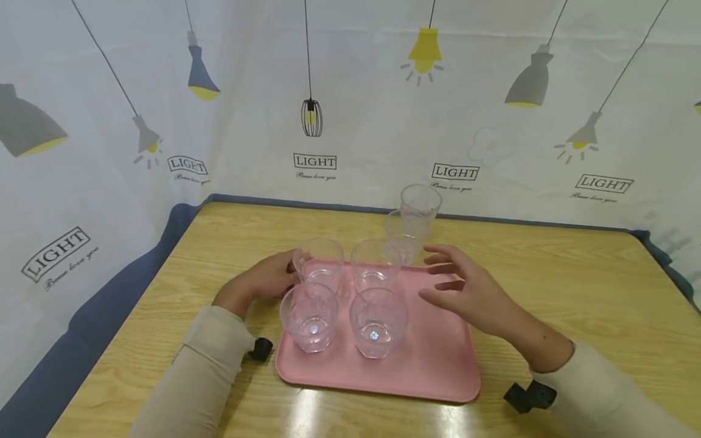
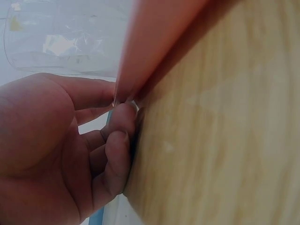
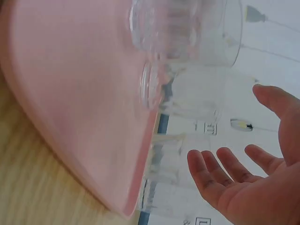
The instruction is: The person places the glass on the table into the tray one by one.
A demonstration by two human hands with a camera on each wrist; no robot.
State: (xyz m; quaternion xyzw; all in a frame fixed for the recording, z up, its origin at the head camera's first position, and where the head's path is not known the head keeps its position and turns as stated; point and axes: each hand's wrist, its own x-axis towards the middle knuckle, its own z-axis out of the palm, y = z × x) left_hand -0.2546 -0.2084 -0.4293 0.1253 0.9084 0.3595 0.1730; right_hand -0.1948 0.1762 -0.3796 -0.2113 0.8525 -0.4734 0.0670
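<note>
My left hand (image 1: 272, 277) is at the left side of a pink tray (image 1: 432, 365); in the left wrist view its fingers pinch the tray's rim (image 2: 140, 56), some curled beneath it. Two clear plastic cups stand at the tray's front, a left cup (image 1: 298, 313) and a right cup (image 1: 364, 313). Behind them on the tray are another left cup (image 1: 323, 258) and right cup (image 1: 378, 258). My right hand (image 1: 473, 295), fingers spread and slightly bent, hovers over the tray's right side, holding nothing. In the right wrist view the palm (image 3: 262, 197) faces the cups (image 3: 211, 33).
Past the tray's far edge, two more clear cups overlap in view, a nearer cup (image 1: 397, 228) and a farther cup (image 1: 421, 198). The wooden table (image 1: 575, 286) extends on both sides. A white cloth with lamp prints (image 1: 372, 140) hangs behind it.
</note>
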